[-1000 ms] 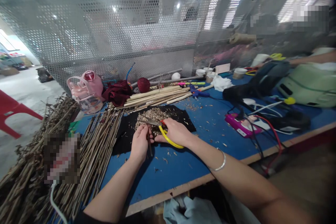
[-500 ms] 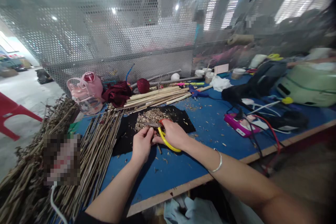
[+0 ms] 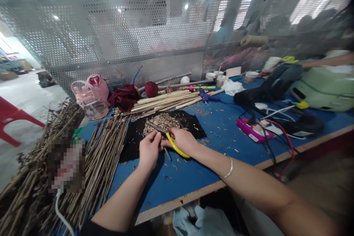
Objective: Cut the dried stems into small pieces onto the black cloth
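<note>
Trimming seemed underway, the left hand (image 3: 149, 150) apparently pinching a stem (image 3: 167, 154), the right hand (image 3: 181, 141) gripping scissors (image 3: 173, 145) toward ten o'clock; the next cut needed a firm pinch.

My tabletop (image 3: 193, 179) is blue, the cloth (image 3: 129, 145) on it black. My scissors (image 3: 178, 149) have yellow on the handle. Beyond lie a maroon ball (image 3: 151, 89), pale tan sticks (image 3: 163, 100), a blue glue gun (image 3: 204, 96), a magenta power strip (image 3: 250, 131) and a light-green bag (image 3: 325, 89).

Scissors (image 3: 176, 147): glossy yellow handle, metal blades; cloth (image 3: 190, 121): matt black.
</note>
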The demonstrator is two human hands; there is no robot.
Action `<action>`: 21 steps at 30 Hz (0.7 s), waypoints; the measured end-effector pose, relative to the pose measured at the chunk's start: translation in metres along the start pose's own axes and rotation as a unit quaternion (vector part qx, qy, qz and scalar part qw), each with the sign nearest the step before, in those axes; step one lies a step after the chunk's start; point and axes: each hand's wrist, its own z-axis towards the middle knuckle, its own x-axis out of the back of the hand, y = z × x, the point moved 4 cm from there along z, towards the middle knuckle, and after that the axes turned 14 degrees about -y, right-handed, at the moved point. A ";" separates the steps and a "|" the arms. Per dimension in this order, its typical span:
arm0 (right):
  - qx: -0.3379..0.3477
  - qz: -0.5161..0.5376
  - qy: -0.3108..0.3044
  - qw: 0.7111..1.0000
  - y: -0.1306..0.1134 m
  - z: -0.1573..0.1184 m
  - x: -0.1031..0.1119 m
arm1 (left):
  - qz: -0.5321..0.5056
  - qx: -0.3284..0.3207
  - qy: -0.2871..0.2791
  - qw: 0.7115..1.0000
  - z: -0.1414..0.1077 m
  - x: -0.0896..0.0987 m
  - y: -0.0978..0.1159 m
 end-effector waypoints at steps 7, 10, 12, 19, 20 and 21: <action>-0.021 0.010 -0.016 1.000 0.005 0.002 0.003 | 0.000 0.008 0.004 1.000 0.003 0.005 -0.001; -0.030 0.001 -0.016 0.999 0.007 0.001 0.007 | 0.007 0.008 0.012 1.000 0.005 0.009 -0.001; -0.024 -0.018 -0.011 0.999 0.007 0.000 0.009 | 0.010 0.003 0.024 1.000 0.005 0.010 0.000; 0.012 -0.029 0.014 0.999 0.003 -0.004 0.009 | 0.035 -0.025 0.025 0.999 0.004 0.008 0.002; 0.010 -0.026 0.015 1.000 0.002 -0.003 0.008 | 0.035 -0.029 0.023 0.999 0.004 0.007 0.002; 0.008 -0.021 0.013 1.000 0.002 -0.003 0.008 | 0.031 -0.031 0.019 0.999 0.004 0.007 0.002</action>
